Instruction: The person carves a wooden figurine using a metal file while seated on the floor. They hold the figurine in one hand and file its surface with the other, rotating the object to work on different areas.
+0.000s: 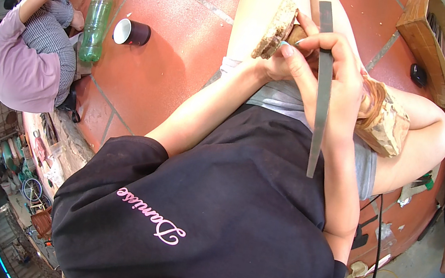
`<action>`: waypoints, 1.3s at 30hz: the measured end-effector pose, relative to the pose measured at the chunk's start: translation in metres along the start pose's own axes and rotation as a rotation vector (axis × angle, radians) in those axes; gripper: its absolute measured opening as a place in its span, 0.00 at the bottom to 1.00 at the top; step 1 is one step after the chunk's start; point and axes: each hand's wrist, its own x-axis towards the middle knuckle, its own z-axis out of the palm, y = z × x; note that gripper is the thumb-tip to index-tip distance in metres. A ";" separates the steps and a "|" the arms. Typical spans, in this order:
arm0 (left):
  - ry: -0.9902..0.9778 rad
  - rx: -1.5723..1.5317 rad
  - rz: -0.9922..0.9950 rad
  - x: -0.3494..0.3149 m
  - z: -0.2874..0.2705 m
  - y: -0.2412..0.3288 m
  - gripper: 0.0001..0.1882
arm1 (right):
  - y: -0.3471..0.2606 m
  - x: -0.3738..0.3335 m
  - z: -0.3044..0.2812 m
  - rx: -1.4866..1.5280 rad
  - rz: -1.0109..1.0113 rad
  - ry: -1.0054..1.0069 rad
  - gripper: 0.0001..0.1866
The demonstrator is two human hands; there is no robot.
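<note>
My left hand (282, 66) is closed around a rough, pale brown piece of wood (276, 30) above my lap; most of its fingers are hidden behind my right hand. In my right hand (338, 78), a long flat grey metal bar (323, 96) is gripped between thumb and fingers, one end pointing away and the other toward my chest. A chunky tan and reddish-brown wooden block (387, 121) rests on my right thigh, behind the right wrist. Whether the two wooden parts are one piece cannot be made out.
A green plastic bottle (97, 24) and a dark cup with a white inside (131, 33) are on the red tiles to the left. Another person (25, 66) sits beyond them. To the right are a cardboard box (436, 55), a black mouse-like object (418, 75) and a black cable (375, 263).
</note>
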 end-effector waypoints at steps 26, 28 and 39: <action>-0.226 -0.489 -0.376 0.006 -0.003 -0.019 0.30 | -0.001 0.018 -0.006 0.061 0.092 -0.018 0.12; -0.153 -0.383 -0.384 0.005 0.004 -0.006 0.31 | 0.004 0.016 -0.009 0.053 0.021 -0.009 0.10; -0.196 -0.548 -0.262 0.022 0.024 0.008 0.28 | 0.018 0.019 -0.046 0.487 0.157 0.016 0.49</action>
